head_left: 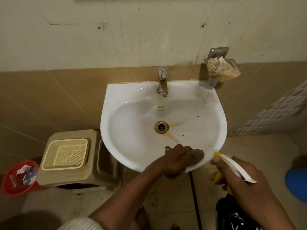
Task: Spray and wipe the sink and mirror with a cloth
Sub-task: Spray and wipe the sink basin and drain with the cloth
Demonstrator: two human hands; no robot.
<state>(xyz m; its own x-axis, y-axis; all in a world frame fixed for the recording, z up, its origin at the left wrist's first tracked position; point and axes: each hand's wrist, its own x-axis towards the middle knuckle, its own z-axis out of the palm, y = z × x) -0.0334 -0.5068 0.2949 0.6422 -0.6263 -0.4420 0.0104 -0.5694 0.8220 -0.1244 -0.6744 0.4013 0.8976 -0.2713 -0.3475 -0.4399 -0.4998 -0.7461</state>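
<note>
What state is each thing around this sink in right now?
Sink: stained brown, dry-looking.
Tap: no water running.
Cloth: pressed on front rim by left hand.
Spray bottle: gripped in right hand, nozzle toward sink.
Red bin: holds rubbish.

1. My left hand point(178, 159) and the cloth point(197, 156) cover the sink's point(126, 146) front rim; the basin behind lies open to the drain point(161, 127).
2. The tap point(162, 82) juts over the back of the basin, blocking the middle there.
3. The soap holder point(221, 67) crowds the rear right corner.
4. A stool point(69, 178) with a basket point(65, 154) stands just beside the sink's left side.
5. My right hand point(240, 176) with the spray bottle point(232, 165) fills the gap off the front right rim.
</note>
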